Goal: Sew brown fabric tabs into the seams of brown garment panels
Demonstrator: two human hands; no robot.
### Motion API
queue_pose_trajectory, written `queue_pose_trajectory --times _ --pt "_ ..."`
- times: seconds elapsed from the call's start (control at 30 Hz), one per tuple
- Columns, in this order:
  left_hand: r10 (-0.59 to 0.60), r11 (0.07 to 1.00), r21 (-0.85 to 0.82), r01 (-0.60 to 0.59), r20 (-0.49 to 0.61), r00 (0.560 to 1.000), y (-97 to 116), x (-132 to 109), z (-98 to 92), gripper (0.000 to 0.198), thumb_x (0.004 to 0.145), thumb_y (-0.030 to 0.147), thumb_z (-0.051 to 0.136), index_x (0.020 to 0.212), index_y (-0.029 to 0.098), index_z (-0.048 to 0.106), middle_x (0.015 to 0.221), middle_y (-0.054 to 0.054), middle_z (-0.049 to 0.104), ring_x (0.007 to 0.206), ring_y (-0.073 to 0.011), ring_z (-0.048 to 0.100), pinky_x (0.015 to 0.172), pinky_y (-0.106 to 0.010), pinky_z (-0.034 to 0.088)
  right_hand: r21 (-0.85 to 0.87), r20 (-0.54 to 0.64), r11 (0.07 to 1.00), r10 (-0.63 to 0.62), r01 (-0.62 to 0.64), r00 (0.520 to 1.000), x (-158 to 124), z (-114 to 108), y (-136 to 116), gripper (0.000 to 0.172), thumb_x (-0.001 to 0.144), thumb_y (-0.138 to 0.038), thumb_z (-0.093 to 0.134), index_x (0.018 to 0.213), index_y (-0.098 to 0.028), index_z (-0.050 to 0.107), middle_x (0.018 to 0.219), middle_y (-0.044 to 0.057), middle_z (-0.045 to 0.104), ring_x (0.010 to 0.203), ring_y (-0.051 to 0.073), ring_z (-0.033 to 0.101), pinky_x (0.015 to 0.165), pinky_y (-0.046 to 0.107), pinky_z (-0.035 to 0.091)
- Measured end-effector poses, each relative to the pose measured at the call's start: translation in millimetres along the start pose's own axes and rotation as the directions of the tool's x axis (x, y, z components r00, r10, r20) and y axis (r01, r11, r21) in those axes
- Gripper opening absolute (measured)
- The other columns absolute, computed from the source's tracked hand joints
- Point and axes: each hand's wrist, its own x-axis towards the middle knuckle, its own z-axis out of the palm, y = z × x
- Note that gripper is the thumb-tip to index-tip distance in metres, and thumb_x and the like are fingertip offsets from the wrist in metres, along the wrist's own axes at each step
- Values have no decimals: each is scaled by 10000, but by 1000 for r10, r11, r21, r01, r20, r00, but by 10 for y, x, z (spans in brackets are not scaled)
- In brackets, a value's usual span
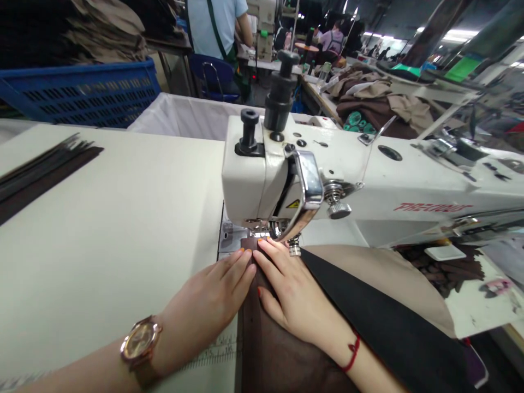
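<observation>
Garment workshop, with other people seated at machines behind. A pale table (102, 229) carries the white sewing machine (262, 180). The brown cloth (262, 349) lies flat in front of the machine, its far end under the needle head. The left hand (208, 305) and right hand (290, 295) rest side by side on it, palms down, fingers flat, gripping nothing. Black cloth (368, 305) lies to the right of the machine's needle, dark strips (36, 169) well to its left. Judgement: the brown cloth looks light, limp and apt to slide or pucker. It is best controlled by flat pressure either side of its centre fold, not by pinching.
</observation>
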Motion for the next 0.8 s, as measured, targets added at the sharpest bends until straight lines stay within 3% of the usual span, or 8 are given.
queue_pose_trajectory --times 0.8 --pt "18 1000 -23 -17 11 1000 -33 33 -21 346 833 -7 399 1135 -8 566 1188 -242 619 1072 -344 623 813 -444 598 6 -24 1000 -7 7 1000 44 -12 14 543 878 -221 479 1408 -122 414 1501 118 362 1398 243 289 1151 479 283"
